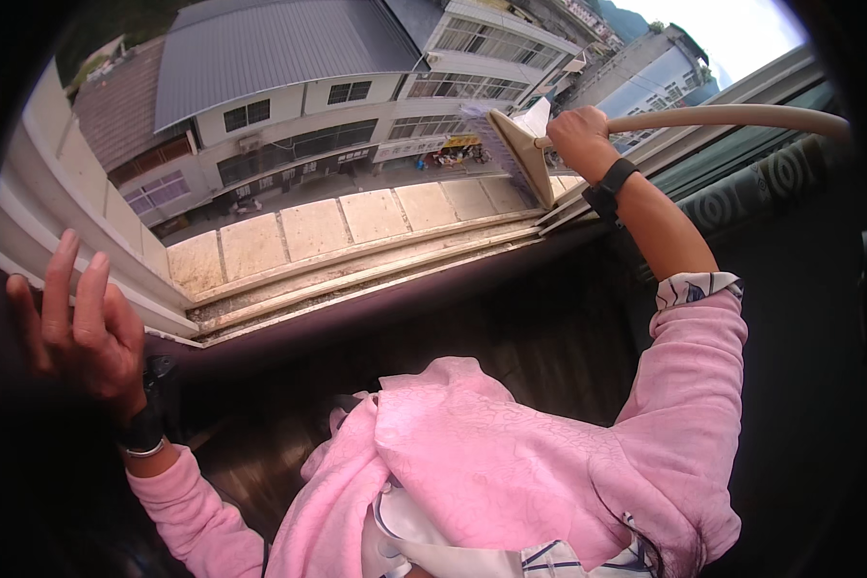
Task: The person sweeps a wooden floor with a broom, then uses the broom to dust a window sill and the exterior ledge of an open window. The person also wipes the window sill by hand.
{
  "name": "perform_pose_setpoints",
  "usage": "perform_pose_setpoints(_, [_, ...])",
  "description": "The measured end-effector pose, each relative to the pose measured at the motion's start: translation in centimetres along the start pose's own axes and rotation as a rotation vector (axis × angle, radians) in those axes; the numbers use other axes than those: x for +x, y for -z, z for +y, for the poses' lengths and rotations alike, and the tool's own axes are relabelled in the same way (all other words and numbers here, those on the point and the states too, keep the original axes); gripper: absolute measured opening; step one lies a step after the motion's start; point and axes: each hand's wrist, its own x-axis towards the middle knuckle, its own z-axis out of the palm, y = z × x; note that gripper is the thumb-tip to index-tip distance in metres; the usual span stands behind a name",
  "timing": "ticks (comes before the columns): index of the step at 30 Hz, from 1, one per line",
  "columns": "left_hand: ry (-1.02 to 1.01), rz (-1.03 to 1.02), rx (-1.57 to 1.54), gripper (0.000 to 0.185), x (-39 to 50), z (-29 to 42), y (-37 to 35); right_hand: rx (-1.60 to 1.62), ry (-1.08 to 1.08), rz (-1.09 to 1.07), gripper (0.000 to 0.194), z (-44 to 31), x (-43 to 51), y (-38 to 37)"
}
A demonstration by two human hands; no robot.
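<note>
My right hand [580, 141] is closed around the beige handle [730, 115] of a broom, close to its head. The broom head [524, 159], with pale purple bristles, hangs just outside the open window, over the tiled outer ledge near the sliding panes. At the far left my left hand [83, 332] is raised beside the white window frame [79, 224], its fingers apart and nothing in it. Whether its fingertips touch the frame I cannot tell.
Below the opening runs a dirty window track [368, 267], with the tiled ledge [311, 231] beyond it. A patterned dark curtain [737, 195] lies along the right side. Outside, far below, are a street and buildings [289, 58].
</note>
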Motion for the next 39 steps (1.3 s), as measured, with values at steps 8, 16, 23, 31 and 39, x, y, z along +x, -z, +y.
perform_pose_setpoints(8, [-0.039,-0.051,0.002,0.033,-0.2,-1.0,0.6,0.070,-0.317,0.090,0.011,2.2,4.8,-6.5])
perform_pose_setpoints(16, [0.034,-0.082,0.186,0.029,-0.4,0.5,1.4,-0.124,-0.074,-0.245,0.013,1.3,6.7,-10.8])
perform_pose_setpoints(23, [0.070,-0.137,0.149,0.026,-1.0,0.1,1.4,0.287,0.002,-0.038,0.017,6.4,5.1,-2.2])
perform_pose_setpoints(31, [0.064,-0.063,0.037,0.028,-0.2,0.2,0.7,-0.025,-0.013,-0.084,0.014,2.8,2.1,2.6])
perform_pose_setpoints(39, [0.078,0.030,0.004,0.029,0.5,0.8,0.1,0.687,0.073,0.028,0.029,4.7,-4.8,7.0])
